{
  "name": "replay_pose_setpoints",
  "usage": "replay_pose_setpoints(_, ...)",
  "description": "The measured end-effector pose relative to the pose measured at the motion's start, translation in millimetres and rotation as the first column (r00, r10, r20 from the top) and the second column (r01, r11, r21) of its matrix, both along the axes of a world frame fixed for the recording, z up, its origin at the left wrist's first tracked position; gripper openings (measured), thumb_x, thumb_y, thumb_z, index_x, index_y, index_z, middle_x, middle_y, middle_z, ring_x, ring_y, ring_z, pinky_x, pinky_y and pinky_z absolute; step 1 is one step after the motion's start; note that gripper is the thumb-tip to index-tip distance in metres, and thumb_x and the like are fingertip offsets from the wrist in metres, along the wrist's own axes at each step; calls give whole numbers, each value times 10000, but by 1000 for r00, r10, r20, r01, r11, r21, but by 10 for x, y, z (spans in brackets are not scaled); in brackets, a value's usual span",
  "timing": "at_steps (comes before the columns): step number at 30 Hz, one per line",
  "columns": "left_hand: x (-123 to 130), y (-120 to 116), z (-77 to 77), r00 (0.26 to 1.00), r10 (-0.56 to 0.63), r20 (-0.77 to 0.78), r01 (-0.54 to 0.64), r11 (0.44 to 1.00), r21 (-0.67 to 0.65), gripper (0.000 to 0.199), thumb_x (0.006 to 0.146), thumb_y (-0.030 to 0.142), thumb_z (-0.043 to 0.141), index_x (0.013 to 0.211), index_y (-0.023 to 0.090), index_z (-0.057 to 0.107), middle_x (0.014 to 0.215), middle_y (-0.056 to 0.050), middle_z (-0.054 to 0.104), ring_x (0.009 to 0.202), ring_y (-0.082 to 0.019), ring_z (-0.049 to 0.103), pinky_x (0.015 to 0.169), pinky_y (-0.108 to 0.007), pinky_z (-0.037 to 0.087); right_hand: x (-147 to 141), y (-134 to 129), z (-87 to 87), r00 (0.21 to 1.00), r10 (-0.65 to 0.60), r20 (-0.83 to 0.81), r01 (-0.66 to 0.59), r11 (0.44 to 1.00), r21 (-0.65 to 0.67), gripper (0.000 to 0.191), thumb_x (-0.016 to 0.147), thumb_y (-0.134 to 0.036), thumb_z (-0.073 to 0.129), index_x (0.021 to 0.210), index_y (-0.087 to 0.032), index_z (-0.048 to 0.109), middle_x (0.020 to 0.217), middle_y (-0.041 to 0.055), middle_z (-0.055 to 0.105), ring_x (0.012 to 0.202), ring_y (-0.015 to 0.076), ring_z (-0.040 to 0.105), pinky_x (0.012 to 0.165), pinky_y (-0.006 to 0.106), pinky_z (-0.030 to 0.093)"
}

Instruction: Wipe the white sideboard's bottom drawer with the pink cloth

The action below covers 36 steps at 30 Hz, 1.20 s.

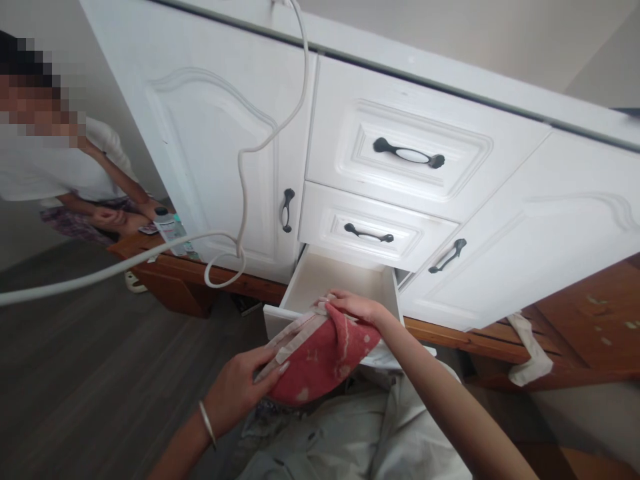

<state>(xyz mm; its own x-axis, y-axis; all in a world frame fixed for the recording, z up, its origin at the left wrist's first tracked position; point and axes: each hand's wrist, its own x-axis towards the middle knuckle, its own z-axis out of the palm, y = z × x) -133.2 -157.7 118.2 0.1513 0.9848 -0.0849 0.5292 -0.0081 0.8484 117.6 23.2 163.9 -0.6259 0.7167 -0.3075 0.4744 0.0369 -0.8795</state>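
Observation:
A red cloth with pale figures and a whitish band along its edge hangs between my hands, partly folded over at the right. My left hand, with a bangle at the wrist, pinches the band's near left end between thumb and fingers. At the far right end, my right hand is closed on the edge; its thumb is mostly hidden. Both hands are over the front of a pulled-out white drawer, whose visible inside is pale and bare. The cloth covers part of the drawer front.
A white cabinet with dark handles stands ahead. A white cable loops down its front and off left. On the wooden ledge stands a clear bottle; a white sock-like cloth hangs at right. Another person is at left.

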Motion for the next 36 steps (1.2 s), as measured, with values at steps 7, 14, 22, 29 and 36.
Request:
replay_pose_setpoints(7, -189, -90, 63, 993, 37, -110, -19, 987, 161, 378, 921, 568, 555, 1091, 314, 778, 1179, -41, 785, 1161, -223, 706, 1015, -226, 519, -20, 24, -96, 992, 109, -59, -120, 963, -243, 298, 838, -401, 647, 1055, -209, 718, 1105, 34, 735, 1058, 219, 648, 1023, 374, 489)
replay_pose_setpoints(14, -252, -82, 429, 990, -56, -132, 94, 949, 300, 302, 921, 460, 535, 793, 275, 735, 816, -27, 746, 848, -203, 688, 831, -254, 550, -32, 106, -242, 982, 180, -46, -186, 958, -220, 350, 799, -312, 603, 1106, -219, 745, 1193, 36, 755, 1141, 250, 662, 1087, 415, 467)
replay_pose_setpoints(22, -409, -39, 333, 996, 62, 70, -68, 993, 94, 417, 880, 578, 556, 765, 221, 740, 741, 2, 725, 705, -191, 618, 679, -255, 495, -31, 196, -292, 939, 311, 145, -298, 949, -105, 324, 763, -202, 520, 975, -209, 765, 1140, 39, 775, 1102, 236, 687, 1002, 373, 514)
replay_pose_setpoints(29, -360, -37, 129, 975, 136, 176, -134, 991, -26, 482, 886, 634, 550, 764, 197, 710, 732, 2, 666, 710, -167, 574, 669, -249, 454, -62, 291, -387, 870, 312, 382, -350, 936, 34, 135, 775, -269, 588, 792, -210, 708, 839, 43, 738, 751, 210, 629, 756, 358, 514)
replay_pose_setpoints(36, -289, -84, 76, 983, 145, 116, -143, 989, -21, 442, 863, 584, 616, 654, 197, 581, 641, 40, 454, 633, -123, 442, 608, -254, 357, 11, 377, -477, 823, 363, 438, -403, 915, -3, 169, 718, -249, 588, 812, -190, 715, 860, 87, 752, 740, 219, 625, 701, 348, 473)
